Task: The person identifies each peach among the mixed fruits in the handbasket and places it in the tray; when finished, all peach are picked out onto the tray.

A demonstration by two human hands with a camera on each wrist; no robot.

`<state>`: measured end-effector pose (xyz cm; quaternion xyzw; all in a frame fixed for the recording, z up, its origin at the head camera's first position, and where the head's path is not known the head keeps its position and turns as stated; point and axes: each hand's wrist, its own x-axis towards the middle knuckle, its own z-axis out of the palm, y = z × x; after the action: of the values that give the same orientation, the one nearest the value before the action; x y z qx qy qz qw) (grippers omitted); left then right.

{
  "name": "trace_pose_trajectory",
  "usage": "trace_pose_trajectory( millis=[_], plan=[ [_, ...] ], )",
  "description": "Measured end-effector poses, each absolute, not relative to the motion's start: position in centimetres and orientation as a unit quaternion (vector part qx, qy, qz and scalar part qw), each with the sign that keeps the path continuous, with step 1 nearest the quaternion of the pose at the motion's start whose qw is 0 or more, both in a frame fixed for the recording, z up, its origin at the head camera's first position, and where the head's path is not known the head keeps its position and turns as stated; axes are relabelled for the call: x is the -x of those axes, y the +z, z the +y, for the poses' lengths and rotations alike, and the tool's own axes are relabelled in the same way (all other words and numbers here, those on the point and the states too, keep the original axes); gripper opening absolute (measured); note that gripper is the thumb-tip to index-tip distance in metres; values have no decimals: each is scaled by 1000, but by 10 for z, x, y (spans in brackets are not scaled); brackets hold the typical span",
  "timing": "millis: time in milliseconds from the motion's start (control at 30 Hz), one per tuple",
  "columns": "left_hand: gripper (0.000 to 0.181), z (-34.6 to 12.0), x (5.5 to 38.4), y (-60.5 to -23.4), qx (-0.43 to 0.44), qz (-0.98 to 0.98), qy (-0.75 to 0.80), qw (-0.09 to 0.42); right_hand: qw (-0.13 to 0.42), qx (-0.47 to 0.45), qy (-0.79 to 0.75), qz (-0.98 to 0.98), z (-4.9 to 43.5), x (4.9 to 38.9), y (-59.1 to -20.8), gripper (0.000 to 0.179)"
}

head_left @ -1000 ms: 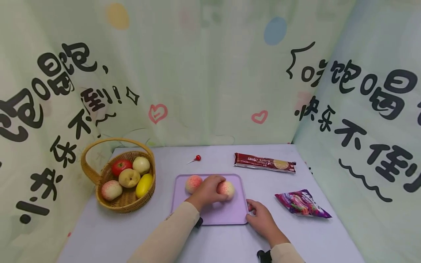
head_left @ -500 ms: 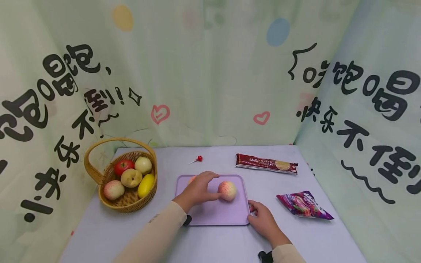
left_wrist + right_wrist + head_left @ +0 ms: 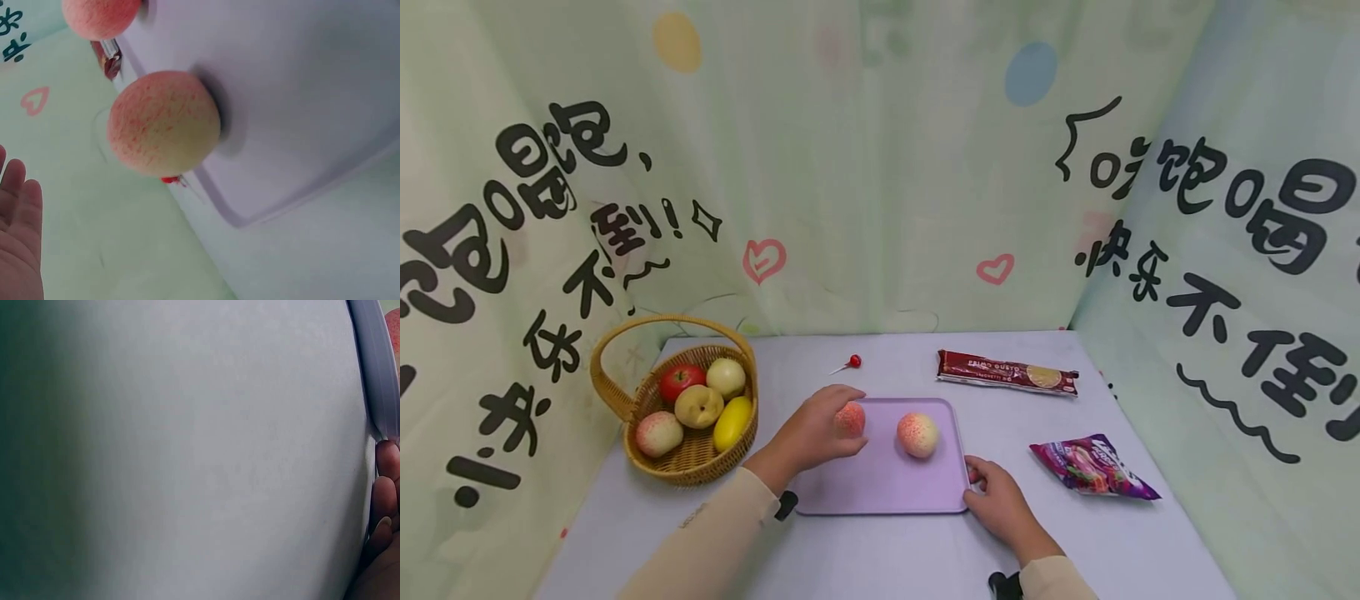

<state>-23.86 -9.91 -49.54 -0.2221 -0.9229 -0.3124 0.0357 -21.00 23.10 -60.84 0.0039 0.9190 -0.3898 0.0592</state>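
Observation:
On the purple tray [image 3: 887,492] sit two peaches. My left hand [image 3: 807,437] is around the left side of the left peach [image 3: 851,419], fingers spread and thumb pointing right, hiding part of it. In the left wrist view a gap separates the spread fingers [image 3: 28,209] from that peach [image 3: 165,125]. The right peach [image 3: 917,435] rests untouched, showing a red-speckled, pale surface. At the tray's front right corner, my right hand [image 3: 1003,508] grips the rim with thumb and curled fingers. In the right wrist view its fingertips meet the tray edge [image 3: 377,369].
To the left stands a wicker basket [image 3: 696,475] with several fruits. Behind the tray lies a red lollipop [image 3: 854,361]. A dark red biscuit pack [image 3: 1006,372] lies at the back right, and a purple snack bag [image 3: 1094,468] to the right. Printed curtains [image 3: 880,167] surround the table.
My left hand has let go of the right peach and moved left across the tray to the left peach. The right hand stays at the tray's corner.

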Motion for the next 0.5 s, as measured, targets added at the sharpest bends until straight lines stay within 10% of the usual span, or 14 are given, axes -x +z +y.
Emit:
trace_pose_trajectory(
  millis=[500],
  plan=[
    [69,-145,230,-475,195,-923,-317,97,56,-5,-395,917,232,210,-607,62]
  ],
)
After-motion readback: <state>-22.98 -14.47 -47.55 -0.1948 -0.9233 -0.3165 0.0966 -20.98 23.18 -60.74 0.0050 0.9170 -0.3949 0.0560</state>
